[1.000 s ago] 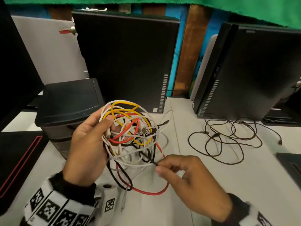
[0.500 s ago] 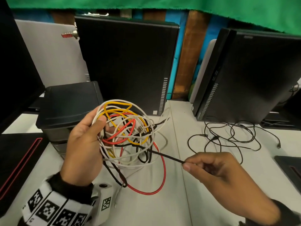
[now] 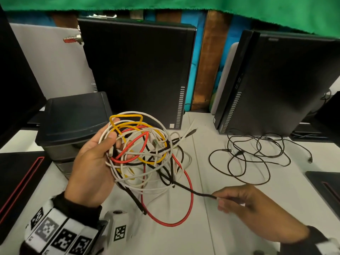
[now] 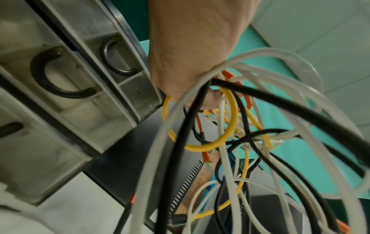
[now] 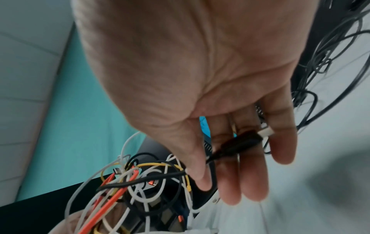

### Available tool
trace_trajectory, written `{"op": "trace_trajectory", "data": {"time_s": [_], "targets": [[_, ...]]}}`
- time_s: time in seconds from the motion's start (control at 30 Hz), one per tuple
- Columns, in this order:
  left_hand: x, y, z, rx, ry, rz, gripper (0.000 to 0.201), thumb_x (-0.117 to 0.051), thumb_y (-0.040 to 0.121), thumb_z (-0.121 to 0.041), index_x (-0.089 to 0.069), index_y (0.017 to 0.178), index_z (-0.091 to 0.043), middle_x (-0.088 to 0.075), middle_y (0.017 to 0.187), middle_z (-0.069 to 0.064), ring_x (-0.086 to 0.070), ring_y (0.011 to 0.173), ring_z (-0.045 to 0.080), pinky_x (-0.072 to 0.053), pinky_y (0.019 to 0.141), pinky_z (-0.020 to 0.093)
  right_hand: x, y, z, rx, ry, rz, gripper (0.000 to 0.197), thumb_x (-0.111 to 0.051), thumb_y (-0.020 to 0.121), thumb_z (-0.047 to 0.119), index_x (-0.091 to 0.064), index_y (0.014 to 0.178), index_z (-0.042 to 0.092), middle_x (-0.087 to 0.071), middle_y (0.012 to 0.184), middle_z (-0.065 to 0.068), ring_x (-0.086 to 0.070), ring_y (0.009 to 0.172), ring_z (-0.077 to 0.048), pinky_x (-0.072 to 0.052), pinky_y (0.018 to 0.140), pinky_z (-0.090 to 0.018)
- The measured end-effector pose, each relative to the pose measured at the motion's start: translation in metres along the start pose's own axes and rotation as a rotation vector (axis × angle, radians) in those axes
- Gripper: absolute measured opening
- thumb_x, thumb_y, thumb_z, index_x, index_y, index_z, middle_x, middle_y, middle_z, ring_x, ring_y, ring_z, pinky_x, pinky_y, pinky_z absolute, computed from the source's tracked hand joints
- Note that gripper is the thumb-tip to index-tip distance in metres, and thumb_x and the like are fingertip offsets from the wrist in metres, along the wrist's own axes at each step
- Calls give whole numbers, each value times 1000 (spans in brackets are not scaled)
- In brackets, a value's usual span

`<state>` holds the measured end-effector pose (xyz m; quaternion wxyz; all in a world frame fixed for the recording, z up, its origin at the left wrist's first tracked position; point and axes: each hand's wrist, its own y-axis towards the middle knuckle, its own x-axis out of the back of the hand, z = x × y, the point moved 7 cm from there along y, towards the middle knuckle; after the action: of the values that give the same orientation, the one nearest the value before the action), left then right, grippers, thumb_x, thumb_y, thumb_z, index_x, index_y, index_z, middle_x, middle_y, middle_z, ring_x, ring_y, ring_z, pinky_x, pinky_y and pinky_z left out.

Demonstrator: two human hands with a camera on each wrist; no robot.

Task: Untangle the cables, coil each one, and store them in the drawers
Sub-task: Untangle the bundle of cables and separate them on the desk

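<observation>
Since half a second ago, more thin black cable [image 3: 193,191] is drawn out by the pinching right hand [image 3: 252,208], plug end within. Light, limp, snag-prone, the multicoloured cable tangle [image 3: 141,150] is gripped by the left hand [image 3: 92,168] above the white table's [image 3: 230,236] near-left part.

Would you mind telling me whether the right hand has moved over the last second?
Yes. The right hand has pulled the black cable rightward, away from the bundle, toward the loose cables.

Tangle's [image 3: 139,151] strand paths perhaps untraceable, overlapping
</observation>
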<state>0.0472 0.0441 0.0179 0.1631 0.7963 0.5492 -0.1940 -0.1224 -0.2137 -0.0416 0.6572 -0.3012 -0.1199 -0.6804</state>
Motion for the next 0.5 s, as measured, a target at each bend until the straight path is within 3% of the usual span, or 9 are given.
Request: {"op": "trace_trajectory", "data": {"time_s": [0.13, 0.27, 0.37, 0.5], "targets": [[6, 4, 5, 8, -39, 19, 36, -37, 105, -19, -61, 131, -18, -63, 68, -4, -69, 66, 10, -60, 64, 29, 0, 4, 6, 10, 52, -32, 28, -61, 97, 13, -78, 94, 34, -75, 85, 4, -70, 79, -10, -56, 84, -28], [12, 7, 7, 21, -8, 13, 37, -38, 105, -21, -61, 133, -17, -70, 91, 4, -71, 80, 16, -62, 72, 33, -10, 4, 11, 35, 58, 39, 28, -58, 99, 11, -75, 106, 33, -76, 88, 3, -70, 82, -11, -54, 86, -26], [13, 7, 11, 30, 1, 38, 36, -38, 104, -20, -62, 131, -16, -59, 71, -1, -65, 61, 10, -60, 61, 29, -17, 4, 8, 30, 69, 81, 33, -57, 98, 4, -76, 107, 31, -75, 87, -1, -69, 82, -14, -52, 83, -19], [17, 9, 14, 73, -69, 56, 37, -38, 105, -22, -61, 133, -17, -43, 73, 2, -55, 58, 11, -59, 65, 28, -16, 9, 4, 6, 65, 85, 24, -65, 96, 18, -76, 106, 37, -75, 94, 4, -69, 90, -15, -54, 90, -27]]}}
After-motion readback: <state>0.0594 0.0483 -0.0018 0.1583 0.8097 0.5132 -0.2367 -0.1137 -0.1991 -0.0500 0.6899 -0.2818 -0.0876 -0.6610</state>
